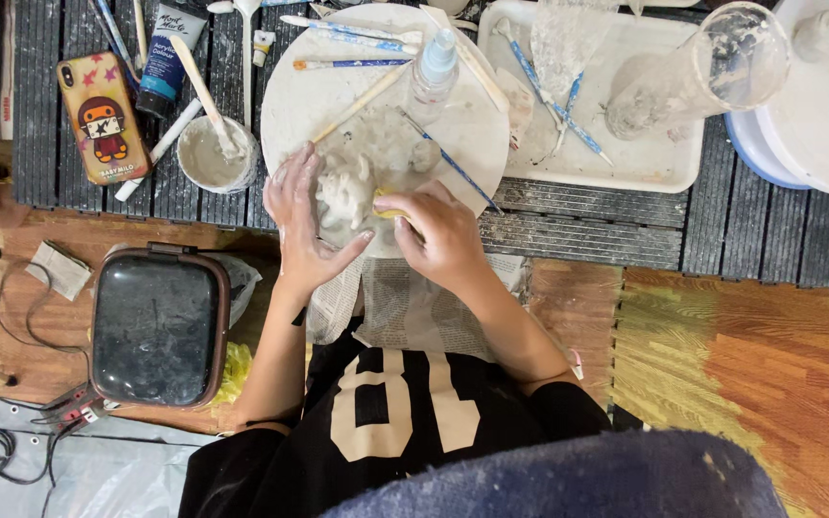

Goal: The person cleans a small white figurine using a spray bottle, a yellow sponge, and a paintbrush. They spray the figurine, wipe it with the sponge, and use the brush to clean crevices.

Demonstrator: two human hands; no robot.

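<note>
A small lumpy figure of pale grey clay (345,195) sits on the near part of a round white board (472,125), whose surface is smeared with dried slip. The left hand (301,223) cups the figure's left side, fingers spread and lightly curled, the thumb reaching under it toward the other hand. The right hand (441,233) is closed around a small yellow sponge (388,203), pinching it against the figure's right side.

On the board beyond the figure lie one clear plastic spray bottle (433,67), one plain wooden stick (361,103) and one thin blue-handled tool (450,161); at its far rim lie two more blue-and-white tools, though their tips are hard to tell. Under the board's near edge spreads crumpled newspaper (414,307).

Left of the board stands one small round cup (213,153) of grey slip with a wooden spatula leaning in it, then one blue paint tube (163,59) and one phone in an orange cartoon case (104,117). Right of the board is one white rectangular tray (645,163), clay-stained, holding a tipped clear glass (722,67) clouded with slip. All rest on dark slatted decking (606,225). Nearer than the board, to its left, sits one rounded black case (158,326) with a brown rim.
</note>
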